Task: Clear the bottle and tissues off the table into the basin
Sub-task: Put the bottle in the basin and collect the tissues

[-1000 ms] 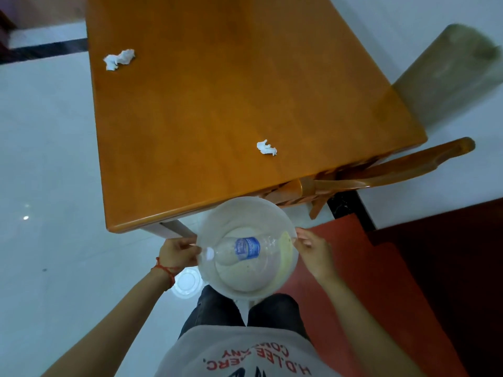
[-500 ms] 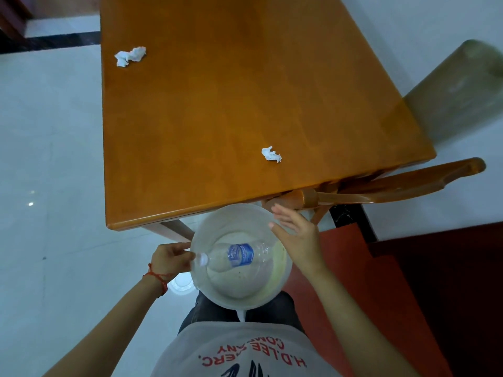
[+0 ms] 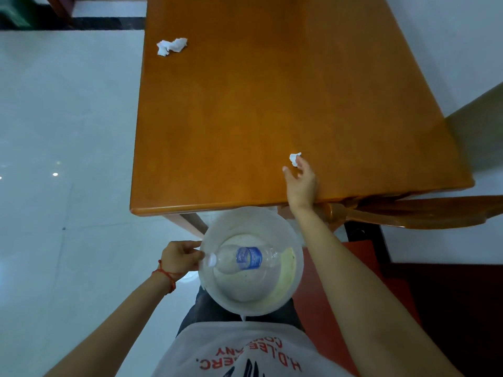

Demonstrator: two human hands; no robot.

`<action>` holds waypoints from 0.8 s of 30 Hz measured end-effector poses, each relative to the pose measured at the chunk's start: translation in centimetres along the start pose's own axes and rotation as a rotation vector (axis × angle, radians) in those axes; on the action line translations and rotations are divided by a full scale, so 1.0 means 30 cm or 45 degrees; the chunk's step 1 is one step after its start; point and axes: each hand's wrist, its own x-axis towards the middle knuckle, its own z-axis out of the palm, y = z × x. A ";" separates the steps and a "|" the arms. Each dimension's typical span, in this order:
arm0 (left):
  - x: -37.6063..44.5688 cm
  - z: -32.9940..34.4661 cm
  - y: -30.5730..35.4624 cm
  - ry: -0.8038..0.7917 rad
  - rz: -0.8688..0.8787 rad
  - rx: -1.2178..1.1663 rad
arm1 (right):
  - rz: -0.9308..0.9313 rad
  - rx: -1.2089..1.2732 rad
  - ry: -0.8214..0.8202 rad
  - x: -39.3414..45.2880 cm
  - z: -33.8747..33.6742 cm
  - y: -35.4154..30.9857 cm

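Below, held just off the near edge of the glossy orange-brown wooden worktop point(image 3: 272, 104): round translucent white plastic basin point(image 3: 295, 268), gripped at its left rim by the left hand point(image 3: 181, 258), fingers curled round the edge. Lying on its side inside: clear plastic bottle point(image 3: 245, 258) with blue label and white cap, cap towards the left hand. Reaching over the worktop near its front edge: right hand point(image 3: 302, 180), fingers spread and fingertips at the small crumpled white tissue point(image 3: 294, 158) (touching or just short of it, cannot tell), nothing yet pinched. Far off, near the worktop's back left corner: larger crumpled white tissue point(image 3: 171, 46), well apart from both hands. Tucked under the worktop on the right: wooden chair point(image 3: 408, 210). On the left wrist: thin red string bracelet point(image 3: 164, 274).
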 end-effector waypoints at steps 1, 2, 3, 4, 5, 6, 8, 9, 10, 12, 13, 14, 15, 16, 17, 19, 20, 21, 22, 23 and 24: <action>0.003 -0.002 -0.001 -0.009 0.000 0.004 | -0.010 -0.040 0.040 0.017 0.010 0.009; 0.004 -0.003 0.000 -0.014 0.003 0.006 | -0.019 -0.076 0.080 0.036 0.018 0.018; 0.005 -0.004 -0.001 -0.014 0.006 0.007 | -0.025 -0.105 0.116 0.054 0.026 0.027; 0.008 -0.004 -0.004 -0.009 0.008 0.007 | -0.029 -0.129 0.144 0.072 0.034 0.035; 0.011 -0.004 -0.007 -0.001 0.008 0.004 | -0.023 -0.148 0.164 0.089 0.041 0.042; 0.014 -0.006 -0.010 0.004 0.007 0.004 | -0.014 -0.164 0.179 0.106 0.049 0.051; 0.020 -0.008 -0.015 0.007 0.005 0.003 | 0.003 -0.208 0.188 0.132 0.062 0.069; 0.022 -0.010 -0.017 0.008 0.004 0.000 | 0.009 -0.227 0.192 0.140 0.067 0.081; 0.025 -0.011 -0.020 0.008 0.005 0.001 | 0.012 -0.240 0.199 0.145 0.072 0.093; 0.028 -0.011 -0.025 -0.001 0.018 0.017 | -0.001 -0.264 0.217 0.147 0.073 0.113; 0.030 -0.011 -0.027 -0.003 0.026 0.025 | -0.023 -0.278 0.224 0.146 0.072 0.121; 0.031 -0.010 -0.027 -0.002 0.029 0.027 | -0.049 -0.289 0.226 0.145 0.070 0.126; 0.031 -0.009 -0.025 -0.001 0.032 0.025 | -0.069 -0.299 0.220 0.141 0.068 0.125; 0.030 -0.008 -0.023 -0.002 0.036 0.028 | -0.081 -0.301 0.215 0.137 0.065 0.122; 0.029 -0.007 -0.021 -0.004 0.041 0.035 | -0.086 -0.293 0.211 0.131 0.062 0.116; 0.029 -0.008 -0.022 -0.002 0.045 0.041 | -0.081 -0.249 0.198 0.111 0.057 0.102; 0.032 -0.010 -0.025 0.000 0.041 0.043 | -0.081 -0.209 0.182 0.092 0.054 0.092; 0.034 -0.011 -0.029 -0.001 0.038 0.050 | -0.093 -0.166 0.161 0.068 0.050 0.083; 0.035 -0.012 -0.032 -0.004 0.034 0.055 | -0.119 -0.127 0.137 0.041 0.047 0.075; 0.034 -0.012 -0.033 -0.006 0.032 0.052 | -0.151 -0.100 0.109 0.009 0.042 0.069; 0.031 -0.012 -0.032 -0.006 0.031 0.042 | -0.190 -0.074 0.076 -0.026 0.038 0.065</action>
